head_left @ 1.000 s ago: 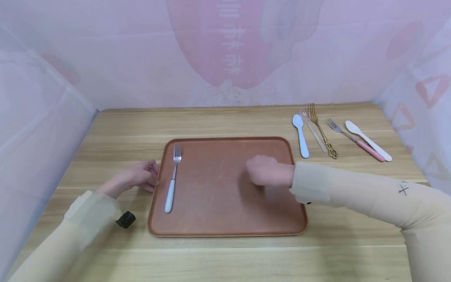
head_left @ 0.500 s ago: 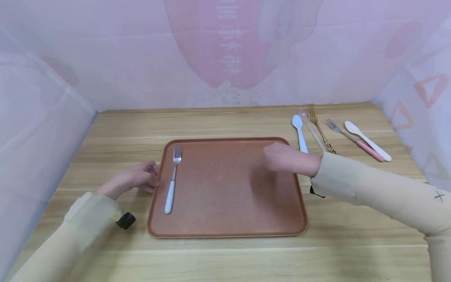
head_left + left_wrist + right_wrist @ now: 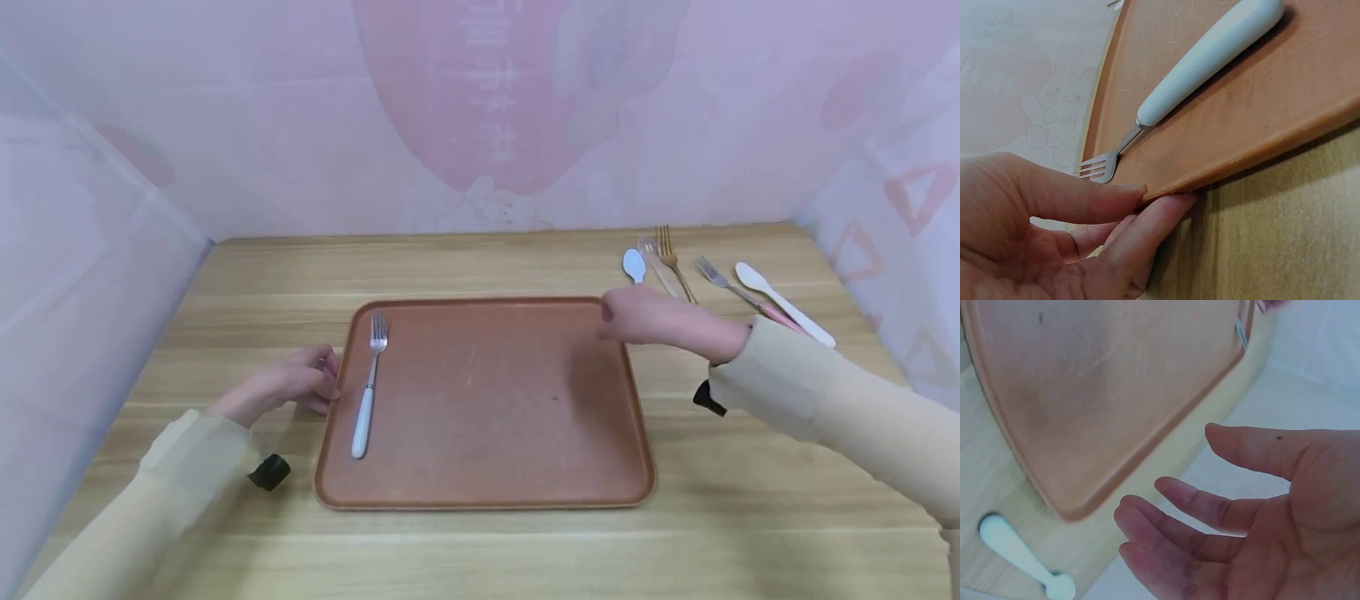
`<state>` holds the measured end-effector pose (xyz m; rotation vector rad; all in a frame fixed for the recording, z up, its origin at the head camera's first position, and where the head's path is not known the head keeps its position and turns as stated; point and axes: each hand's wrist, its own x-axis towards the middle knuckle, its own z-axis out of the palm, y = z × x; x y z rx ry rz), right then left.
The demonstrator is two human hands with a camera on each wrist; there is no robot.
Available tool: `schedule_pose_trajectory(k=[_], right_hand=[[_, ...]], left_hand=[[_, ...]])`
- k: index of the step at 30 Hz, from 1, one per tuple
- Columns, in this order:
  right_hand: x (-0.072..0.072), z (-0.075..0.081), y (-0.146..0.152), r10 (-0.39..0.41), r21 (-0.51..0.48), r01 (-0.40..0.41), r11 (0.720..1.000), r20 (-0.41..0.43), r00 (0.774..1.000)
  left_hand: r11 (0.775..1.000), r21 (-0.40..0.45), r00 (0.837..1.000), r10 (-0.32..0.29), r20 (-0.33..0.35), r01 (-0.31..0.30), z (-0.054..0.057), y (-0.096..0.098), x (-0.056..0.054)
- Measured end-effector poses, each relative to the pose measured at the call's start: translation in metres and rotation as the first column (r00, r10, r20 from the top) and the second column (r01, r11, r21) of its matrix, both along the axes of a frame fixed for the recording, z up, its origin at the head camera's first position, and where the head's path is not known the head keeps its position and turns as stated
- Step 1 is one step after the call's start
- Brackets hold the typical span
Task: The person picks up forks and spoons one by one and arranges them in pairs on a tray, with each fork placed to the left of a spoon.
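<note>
A brown tray [image 3: 480, 433] lies on the wooden table, and a fork [image 3: 363, 421] with a white handle rests along its left side. My left hand [image 3: 296, 379] pinches the tray's left rim. In the left wrist view the thumb [image 3: 1094, 201] is over the rim, with a finger below it. Above the tray's far right corner hovers my right hand [image 3: 663, 317], holding nothing. The right wrist view shows its fingers [image 3: 1210, 512] spread and loosely bent. Just beyond that hand is a pale blue spoon [image 3: 633, 265], its handle hidden in the head view.
At the back right lie a clear plastic fork [image 3: 660, 271], a gold fork [image 3: 667, 248], a pink-handled fork [image 3: 723, 279] and a white spoon [image 3: 780, 297]. Pale printed sheets [image 3: 300, 125] wall in the table's back and sides.
My right hand has moved from over the tray's middle right toward its far right corner, nearer the loose cutlery. The left hand, tray and white-handled fork have stayed put.
</note>
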<state>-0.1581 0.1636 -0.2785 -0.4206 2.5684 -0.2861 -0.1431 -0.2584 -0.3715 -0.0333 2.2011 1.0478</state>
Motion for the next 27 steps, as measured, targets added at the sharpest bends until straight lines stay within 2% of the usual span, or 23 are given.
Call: schedule_pose_trajectory(k=[5,8,15,19,27], right_hand=[[-0.005,0.005,0.013,-0.003,0.003,0.003,1.0,-0.066,0.998],[-0.009,0.009,0.02,-0.01,0.019,0.011,1.0,-0.078,0.997],[-0.013,0.016,0.039,-0.063,-0.013,0.063,0.998,-0.055,0.996],[-0.017,0.018,0.05,-0.085,-0.051,0.083,0.995,-0.047,0.995],[-0.028,0.012,0.067,-0.131,-0.107,0.126,0.986,-0.046,0.99]], left_hand=[[1.0,-0.02,1.0,-0.002,0.007,0.002,-0.001,0.0,0.0],[1.0,-0.02,1.0,-0.001,0.007,0.001,-0.002,0.0,0.0],[1.0,0.026,1.0,0.005,-0.007,-0.004,-0.003,-0.002,0.0],[1.0,0.015,1.0,0.003,-0.013,-0.003,-0.003,-0.001,0.0],[1.0,0.004,1.0,0.001,-0.012,-0.001,-0.002,-0.001,0.0]])
